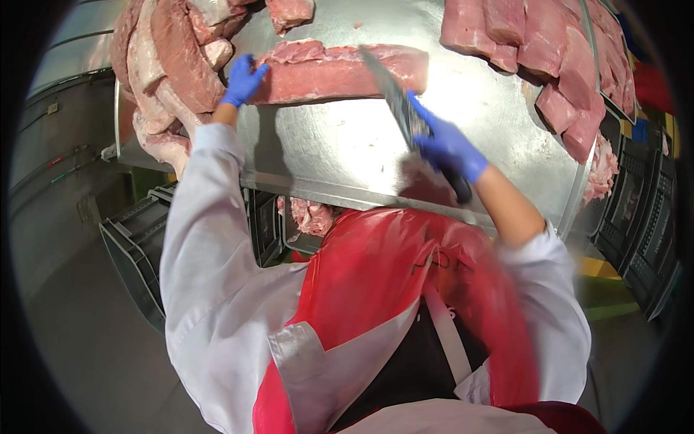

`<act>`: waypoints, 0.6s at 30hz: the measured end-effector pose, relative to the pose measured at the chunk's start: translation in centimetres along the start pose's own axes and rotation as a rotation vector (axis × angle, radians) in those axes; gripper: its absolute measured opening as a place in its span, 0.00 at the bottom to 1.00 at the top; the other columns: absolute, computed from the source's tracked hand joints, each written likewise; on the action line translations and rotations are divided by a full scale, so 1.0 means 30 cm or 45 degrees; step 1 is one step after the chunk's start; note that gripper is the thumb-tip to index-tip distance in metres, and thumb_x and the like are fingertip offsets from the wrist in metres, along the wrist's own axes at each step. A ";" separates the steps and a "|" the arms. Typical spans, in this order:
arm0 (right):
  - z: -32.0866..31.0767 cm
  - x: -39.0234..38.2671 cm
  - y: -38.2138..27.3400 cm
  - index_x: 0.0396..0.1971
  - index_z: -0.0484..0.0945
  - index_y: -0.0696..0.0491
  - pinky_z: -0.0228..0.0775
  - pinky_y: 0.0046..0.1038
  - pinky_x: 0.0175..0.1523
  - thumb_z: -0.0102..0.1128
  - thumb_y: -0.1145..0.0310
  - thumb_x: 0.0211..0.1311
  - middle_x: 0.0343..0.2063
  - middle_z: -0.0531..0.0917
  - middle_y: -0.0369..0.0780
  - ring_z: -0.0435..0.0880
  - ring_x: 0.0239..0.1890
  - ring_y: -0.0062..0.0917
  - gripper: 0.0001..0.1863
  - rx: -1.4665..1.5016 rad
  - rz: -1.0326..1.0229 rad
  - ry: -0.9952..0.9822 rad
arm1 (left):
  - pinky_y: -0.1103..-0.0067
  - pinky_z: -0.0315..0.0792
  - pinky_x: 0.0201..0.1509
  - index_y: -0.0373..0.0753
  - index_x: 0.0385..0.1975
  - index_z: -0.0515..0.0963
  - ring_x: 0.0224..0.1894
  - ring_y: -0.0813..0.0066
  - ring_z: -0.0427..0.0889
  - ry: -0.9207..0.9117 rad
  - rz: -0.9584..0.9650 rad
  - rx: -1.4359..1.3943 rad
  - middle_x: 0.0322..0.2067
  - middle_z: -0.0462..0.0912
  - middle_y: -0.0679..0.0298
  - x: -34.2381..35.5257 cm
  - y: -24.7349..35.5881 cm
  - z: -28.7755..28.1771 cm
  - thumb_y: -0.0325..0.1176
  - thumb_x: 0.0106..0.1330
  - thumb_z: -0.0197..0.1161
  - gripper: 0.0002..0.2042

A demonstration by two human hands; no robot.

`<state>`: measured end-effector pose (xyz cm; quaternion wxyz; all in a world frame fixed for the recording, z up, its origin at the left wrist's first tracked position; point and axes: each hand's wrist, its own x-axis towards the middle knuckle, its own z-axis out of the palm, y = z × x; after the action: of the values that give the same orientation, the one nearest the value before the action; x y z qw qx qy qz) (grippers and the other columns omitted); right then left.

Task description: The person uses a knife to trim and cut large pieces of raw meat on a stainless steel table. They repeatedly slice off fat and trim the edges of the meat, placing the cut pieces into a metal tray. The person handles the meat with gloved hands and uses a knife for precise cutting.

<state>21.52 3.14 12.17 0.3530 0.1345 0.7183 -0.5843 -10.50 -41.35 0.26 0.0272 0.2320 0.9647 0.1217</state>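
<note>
A long slab of pork loin [325, 78] lies crosswise on the metal table, a darker strip of meat along its far edge. My left hand [246, 81], in a blue glove, is at the slab's left end with thumb and fingers apart, touching its edge. In my blue-gloved right hand [452, 148] is a knife [394, 90], gripped by its dark handle. The wide blade, slightly blurred, points away and to the left over the slab's right part. Whether the edge touches the meat I cannot tell.
Large uncut pork pieces [188, 61] are heaped at the left, and trimmed loin pieces [535, 43] at the far right. A small meat piece [289, 13] lies beyond the slab. Dark crates [137, 231] stand below the metal table [325, 155], one holding trimmings [312, 215].
</note>
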 end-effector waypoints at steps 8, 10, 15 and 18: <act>-0.127 0.511 0.127 0.76 0.54 0.32 0.77 0.38 0.49 0.48 0.76 0.60 0.39 0.83 0.58 0.86 0.37 0.46 0.43 -0.487 -0.547 0.753 | 0.64 0.71 0.61 0.36 0.57 0.72 0.58 0.47 0.76 -0.907 0.045 0.046 0.55 0.75 0.43 0.020 0.429 -0.128 0.50 0.62 0.66 0.29; -0.151 0.501 0.118 0.76 0.55 0.33 0.76 0.38 0.52 0.48 0.76 0.60 0.41 0.84 0.58 0.86 0.39 0.48 0.43 -0.542 -0.579 0.773 | 0.63 0.72 0.56 0.38 0.54 0.73 0.55 0.48 0.77 -0.987 0.097 0.261 0.52 0.79 0.47 0.047 0.578 -0.165 0.45 0.60 0.68 0.26; -0.208 0.525 0.154 0.76 0.56 0.36 0.78 0.36 0.47 0.48 0.77 0.60 0.35 0.85 0.53 0.86 0.33 0.44 0.41 -0.493 -0.733 0.842 | 0.61 0.74 0.45 0.38 0.46 0.70 0.42 0.46 0.81 -0.849 0.420 -0.273 0.37 0.82 0.49 0.133 0.735 0.001 0.30 0.56 0.62 0.18; -0.108 0.429 0.026 0.76 0.56 0.39 0.79 0.33 0.38 0.47 0.76 0.62 0.30 0.85 0.48 0.84 0.25 0.36 0.40 0.032 -0.400 0.593 | 0.60 0.72 0.42 0.39 0.41 0.69 0.37 0.44 0.79 -0.618 0.517 -0.305 0.33 0.80 0.47 0.081 0.719 -0.050 0.28 0.57 0.61 0.13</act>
<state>11.67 3.55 3.26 0.0820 0.1566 0.7847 -0.5941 -3.32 -21.97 7.06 0.2584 0.4368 0.8430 0.1784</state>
